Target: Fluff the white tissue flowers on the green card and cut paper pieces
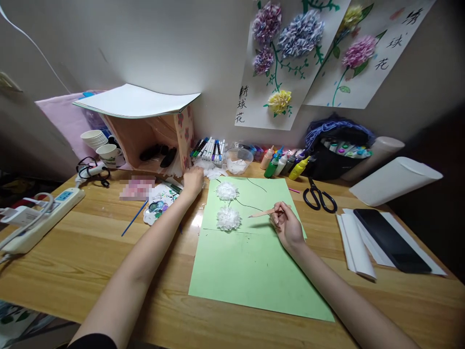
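Observation:
A green sheet of paper (pixel 254 261) lies on the wooden table (pixel 87 257). Two white tissue flowers sit on it, one (pixel 226 190) above the other (pixel 228 218), with thin black stem lines drawn beside them. My right hand (pixel 285 224) pinches a slim tan stick-like tool (pixel 263 213) whose tip points left toward the lower flower. My left hand (pixel 192 182) reaches to the table just left of the green sheet, knuckles up and fingers curled, beside a heap of white tissue pieces (pixel 212 170); what it holds is hidden.
A paint palette (pixel 158 206) and a blue brush (pixel 134 218) lie at left, with a power strip (pixel 43 213). Markers (pixel 209 148), a clear bowl (pixel 239 160), paint bottles (pixel 283 162), black scissors (pixel 319 196), a black phone (pixel 390 240) on white paper.

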A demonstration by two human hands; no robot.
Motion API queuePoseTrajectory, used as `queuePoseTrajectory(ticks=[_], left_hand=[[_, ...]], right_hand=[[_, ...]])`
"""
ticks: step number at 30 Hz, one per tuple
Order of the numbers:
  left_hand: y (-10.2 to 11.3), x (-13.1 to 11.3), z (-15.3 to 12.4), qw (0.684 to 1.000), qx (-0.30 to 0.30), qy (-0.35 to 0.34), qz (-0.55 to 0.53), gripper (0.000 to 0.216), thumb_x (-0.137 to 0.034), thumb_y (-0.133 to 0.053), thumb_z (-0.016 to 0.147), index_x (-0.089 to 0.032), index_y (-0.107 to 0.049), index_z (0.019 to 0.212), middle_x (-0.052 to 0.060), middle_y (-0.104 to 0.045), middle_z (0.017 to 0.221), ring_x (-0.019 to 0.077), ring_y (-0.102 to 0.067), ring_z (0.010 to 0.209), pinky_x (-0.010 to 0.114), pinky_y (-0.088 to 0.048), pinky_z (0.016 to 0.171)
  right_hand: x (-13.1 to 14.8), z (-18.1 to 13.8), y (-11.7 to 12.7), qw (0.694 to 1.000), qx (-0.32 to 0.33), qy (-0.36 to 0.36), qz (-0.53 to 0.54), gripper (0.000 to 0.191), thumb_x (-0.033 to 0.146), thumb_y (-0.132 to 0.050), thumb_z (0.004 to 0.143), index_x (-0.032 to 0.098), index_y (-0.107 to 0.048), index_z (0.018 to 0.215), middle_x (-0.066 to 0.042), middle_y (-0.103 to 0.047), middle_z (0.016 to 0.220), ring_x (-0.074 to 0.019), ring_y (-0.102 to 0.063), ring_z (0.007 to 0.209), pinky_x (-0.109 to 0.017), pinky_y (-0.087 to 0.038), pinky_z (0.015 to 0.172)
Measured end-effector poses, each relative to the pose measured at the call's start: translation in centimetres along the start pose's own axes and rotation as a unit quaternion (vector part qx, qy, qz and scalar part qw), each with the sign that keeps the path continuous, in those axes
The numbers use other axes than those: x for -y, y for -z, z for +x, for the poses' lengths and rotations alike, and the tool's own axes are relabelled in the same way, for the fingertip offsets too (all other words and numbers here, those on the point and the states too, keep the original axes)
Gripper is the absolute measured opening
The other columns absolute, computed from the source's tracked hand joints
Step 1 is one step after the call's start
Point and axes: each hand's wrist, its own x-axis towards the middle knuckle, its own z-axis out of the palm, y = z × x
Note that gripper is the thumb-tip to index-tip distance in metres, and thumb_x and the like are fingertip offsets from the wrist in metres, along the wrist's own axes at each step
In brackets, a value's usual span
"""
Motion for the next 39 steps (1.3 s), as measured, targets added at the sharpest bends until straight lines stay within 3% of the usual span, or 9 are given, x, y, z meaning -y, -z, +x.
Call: queuePoseTrajectory(ticks=[5,8,11,15,19,25,27,32,39], left_hand=[[-0.1,1.0,-0.2,0.998,-0.018,0.034,-0.059,0.026,-0.024,-0.044,0.087,-0.016,-0.069,0.085,0.013,-0.069,0.094,0.0253,-0.061,0.090,0.031,-0.043,0.072],[0.2,1.4,-0.3,0.993,-0.047,0.059,-0.094,0.030,-0.028,-0.041,0.090,-0.016,-0.068,0.093,0.011,-0.070,0.097,0.0225,-0.063,0.087,0.029,-0.043,0.071],[1.0,1.3,-0.5,0.981,-0.114,0.059,-0.147,0.032,-0.031,-0.040,0.092,-0.015,-0.067,0.099,0.010,-0.070,0.099,0.0202,-0.062,0.088,0.028,-0.043,0.075],[2.5,0.1,-1.7,0.936,-0.202,0.018,-0.288,0.023,-0.031,-0.053,0.085,-0.015,-0.070,0.085,0.006,-0.070,0.084,0.0167,-0.062,0.077,0.026,-0.045,0.072],[4.5,-2.5,-5.5,0.895,-0.144,-0.016,-0.422,0.018,-0.028,-0.059,0.082,-0.015,-0.071,0.085,0.006,-0.072,0.084,0.0160,-0.064,0.076,0.026,-0.049,0.071],[6.2,-6.8,-14.1,0.846,0.093,-0.138,-0.507,0.012,-0.028,-0.062,0.082,-0.019,-0.071,0.084,0.004,-0.072,0.082,0.0142,-0.065,0.075,0.026,-0.051,0.069],[5.5,-7.4,-15.7,0.854,0.115,-0.155,-0.483,0.011,-0.023,-0.059,0.083,-0.020,-0.070,0.084,0.003,-0.071,0.081,0.0131,-0.063,0.072,0.025,-0.049,0.063],[3.3,-7.4,-16.5,0.908,0.041,-0.134,-0.396,0.011,-0.017,-0.054,0.085,-0.019,-0.065,0.087,0.003,-0.068,0.083,0.0138,-0.061,0.076,0.027,-0.048,0.069],[2.5,-7.4,-16.5,0.929,-0.005,-0.122,-0.349,0.009,-0.017,-0.053,0.084,-0.019,-0.062,0.084,0.002,-0.067,0.082,0.0132,-0.060,0.074,0.026,-0.047,0.069]], right_hand=[[-0.1,0.0,-0.1,1.000,0.005,0.000,-0.011,0.025,0.038,-0.057,0.084,0.018,-0.056,0.069,0.004,-0.045,0.043,-0.0062,-0.033,0.040,-0.015,-0.028,0.040],[-0.2,0.0,0.0,1.000,0.006,0.003,-0.016,0.025,0.039,-0.058,0.084,0.018,-0.056,0.069,0.004,-0.045,0.043,-0.0061,-0.033,0.040,-0.015,-0.029,0.041],[-0.2,0.0,0.0,1.000,0.010,0.012,-0.022,0.026,0.039,-0.058,0.084,0.019,-0.056,0.069,0.004,-0.045,0.043,-0.0060,-0.034,0.040,-0.015,-0.029,0.040],[-0.2,-0.1,-0.1,0.999,0.014,0.020,-0.042,0.027,0.042,-0.058,0.083,0.019,-0.055,0.068,0.004,-0.045,0.043,-0.0066,-0.035,0.039,-0.016,-0.028,0.038],[-0.1,-0.3,-0.2,0.998,0.018,0.024,-0.049,0.028,0.043,-0.059,0.083,0.020,-0.055,0.069,0.005,-0.045,0.044,-0.0067,-0.037,0.039,-0.016,-0.028,0.037],[0.1,-0.2,0.0,0.999,0.015,0.034,-0.038,0.029,0.045,-0.059,0.082,0.021,-0.052,0.068,0.006,-0.042,0.043,-0.0066,-0.036,0.037,-0.016,-0.028,0.035],[0.2,-0.3,0.0,0.998,0.021,0.039,-0.036,0.028,0.044,-0.058,0.083,0.021,-0.053,0.067,0.005,-0.043,0.042,-0.0069,-0.035,0.037,-0.016,-0.028,0.036],[0.1,-1.5,-0.5,0.989,0.081,0.065,-0.101,0.033,0.044,-0.052,0.086,0.020,-0.055,0.063,0.004,-0.046,0.042,-0.0075,-0.038,0.035,-0.019,-0.027,0.035],[-0.7,-4.0,-1.4,0.960,0.131,0.117,-0.220,0.036,0.047,-0.050,0.088,0.020,-0.060,0.068,0.000,-0.056,0.051,-0.0112,-0.049,0.043,-0.023,-0.034,0.040]])
